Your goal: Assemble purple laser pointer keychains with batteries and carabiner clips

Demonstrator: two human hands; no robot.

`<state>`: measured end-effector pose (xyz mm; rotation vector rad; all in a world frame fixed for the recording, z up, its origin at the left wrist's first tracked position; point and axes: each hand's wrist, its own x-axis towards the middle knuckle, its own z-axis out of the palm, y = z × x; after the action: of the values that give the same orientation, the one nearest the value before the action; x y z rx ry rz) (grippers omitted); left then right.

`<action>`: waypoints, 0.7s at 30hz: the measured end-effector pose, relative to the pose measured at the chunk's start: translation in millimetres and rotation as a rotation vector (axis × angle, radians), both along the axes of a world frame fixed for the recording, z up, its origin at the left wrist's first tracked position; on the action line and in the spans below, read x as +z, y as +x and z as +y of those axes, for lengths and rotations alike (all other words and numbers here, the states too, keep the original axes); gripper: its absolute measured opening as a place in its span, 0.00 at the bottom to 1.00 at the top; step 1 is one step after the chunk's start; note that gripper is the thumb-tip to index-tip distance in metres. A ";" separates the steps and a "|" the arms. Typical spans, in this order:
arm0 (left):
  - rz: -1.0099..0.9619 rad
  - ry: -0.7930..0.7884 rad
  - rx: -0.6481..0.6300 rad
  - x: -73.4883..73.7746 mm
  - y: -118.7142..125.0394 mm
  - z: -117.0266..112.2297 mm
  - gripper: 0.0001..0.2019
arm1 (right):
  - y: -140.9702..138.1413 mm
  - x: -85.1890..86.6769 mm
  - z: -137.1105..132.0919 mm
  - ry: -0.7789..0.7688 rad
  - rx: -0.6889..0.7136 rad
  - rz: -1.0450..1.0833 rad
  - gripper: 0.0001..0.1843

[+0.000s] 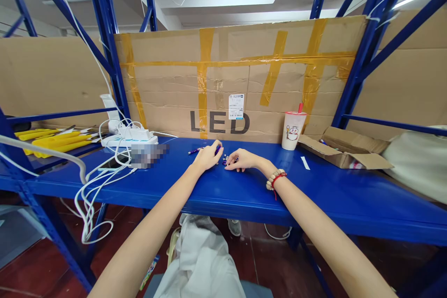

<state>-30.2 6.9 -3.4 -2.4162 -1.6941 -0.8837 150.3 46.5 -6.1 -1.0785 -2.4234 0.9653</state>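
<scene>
Both my hands rest on the blue metal shelf (244, 191) in front of a cardboard sheet marked LED. My left hand (208, 155) lies with fingers curled over a purple pen (194, 151) that sticks out to its left. My right hand (241, 159), with a bead bracelet and red string at the wrist, has its fingertips pinched down on several small dark and silvery parts (225, 160) lying between the two hands. What the right fingers grip is too small to name.
A paper cup with a red straw (292, 130) stands to the right, next to an open cardboard box (344, 148). A white power strip with tangled white cables (128, 138) lies left, a phone beside it. Yellow tools (56, 139) lie far left. A white bag (419, 160) sits far right.
</scene>
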 end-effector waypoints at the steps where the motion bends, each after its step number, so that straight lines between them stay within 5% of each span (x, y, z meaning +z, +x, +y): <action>1: 0.000 0.001 -0.006 0.2 0.3 -0.5 0.10 | -0.4 -0.4 0.2 0.019 -0.010 0.004 0.16; 10: 0.032 0.007 -0.050 -2.8 2.3 1.2 0.09 | -0.2 -3.0 4.6 0.116 -0.054 -0.006 0.07; 21: 0.042 0.018 -0.055 -5.3 0.0 4.9 0.09 | 0.9 -4.4 8.4 0.240 -0.037 -0.037 0.08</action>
<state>-30.1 11.8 -8.7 -2.4621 -1.6061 -0.8454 151.3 54.9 -10.5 -1.0582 -2.4619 0.6272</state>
